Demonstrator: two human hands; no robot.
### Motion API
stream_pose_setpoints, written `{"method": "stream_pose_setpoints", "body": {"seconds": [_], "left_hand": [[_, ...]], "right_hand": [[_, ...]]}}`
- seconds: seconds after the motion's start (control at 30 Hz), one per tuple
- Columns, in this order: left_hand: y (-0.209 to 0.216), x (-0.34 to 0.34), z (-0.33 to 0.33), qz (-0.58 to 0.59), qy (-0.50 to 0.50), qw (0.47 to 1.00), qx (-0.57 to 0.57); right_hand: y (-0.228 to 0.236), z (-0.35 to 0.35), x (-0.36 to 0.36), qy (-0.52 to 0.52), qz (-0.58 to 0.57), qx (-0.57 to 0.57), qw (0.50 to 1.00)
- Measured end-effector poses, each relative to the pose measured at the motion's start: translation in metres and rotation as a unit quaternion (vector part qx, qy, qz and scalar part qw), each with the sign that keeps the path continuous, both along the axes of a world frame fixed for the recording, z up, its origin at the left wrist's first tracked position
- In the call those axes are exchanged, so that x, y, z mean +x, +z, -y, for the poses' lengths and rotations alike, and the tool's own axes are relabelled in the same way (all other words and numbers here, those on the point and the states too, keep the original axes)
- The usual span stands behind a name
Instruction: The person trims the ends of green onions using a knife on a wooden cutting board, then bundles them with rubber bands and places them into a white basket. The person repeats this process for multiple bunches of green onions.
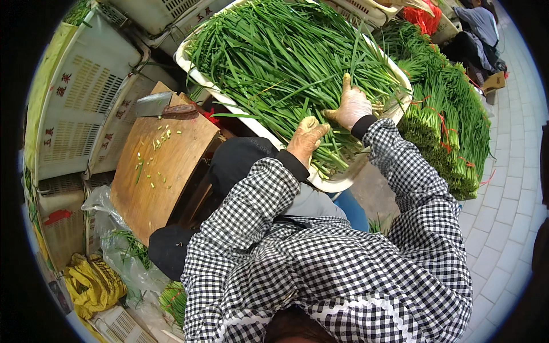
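green stalks (pixel 286 66) mostly slant: tips upper left, bases lower right

Black-and-white checked cloth smock (pixel 343 257) with long, loose sleeves (pixel 420 174)
Plain black fabric cuffs (pixel 363 127) end both sleeves; wavy white trim (pixel 367 301) curves across the chest; smooth grey cloth (pixel 317 204) covers the lap.

The left hand (pixel 306 138) curls; the right hand (pixel 352 107) extends one finger forward.

Likely a vegetable stall or packing spot: banded greens (pixel 457 128) and pale paving (pixel 503 197) right of the right grip (pixel 351 108), slatted plastic crates (pixel 86 114) left of the left grip (pixel 306 140).
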State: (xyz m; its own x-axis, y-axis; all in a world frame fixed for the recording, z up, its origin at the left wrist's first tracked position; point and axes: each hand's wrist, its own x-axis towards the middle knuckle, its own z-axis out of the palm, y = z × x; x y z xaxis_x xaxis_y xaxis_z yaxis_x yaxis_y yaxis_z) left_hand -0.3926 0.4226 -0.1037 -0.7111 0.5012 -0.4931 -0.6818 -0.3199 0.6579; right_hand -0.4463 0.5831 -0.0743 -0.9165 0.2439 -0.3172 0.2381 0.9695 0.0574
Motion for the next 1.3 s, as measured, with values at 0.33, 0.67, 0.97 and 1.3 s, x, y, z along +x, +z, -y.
{"method": "stream_pose_setpoints", "body": {"seconds": [0.33,0.67,0.97,1.3], "left_hand": [[0.015,-0.003,0.025,0.041,0.059,0.997,0.037],[0.005,-0.042,-0.024,0.088,0.086,0.983,0.134],[-0.027,-0.084,-0.091,0.191,0.138,0.923,0.306],[0.049,-0.112,-0.058,0.071,0.077,0.927,0.361]], "right_hand": [[0.014,-0.108,-0.105,0.054,0.16,-0.286,0.943],[0.054,-0.097,-0.112,0.109,0.244,-0.232,0.935],[0.016,-0.085,-0.081,-0.022,0.234,-0.292,0.927],[0.059,-0.076,-0.11,-0.161,0.308,-0.549,0.76]]}}
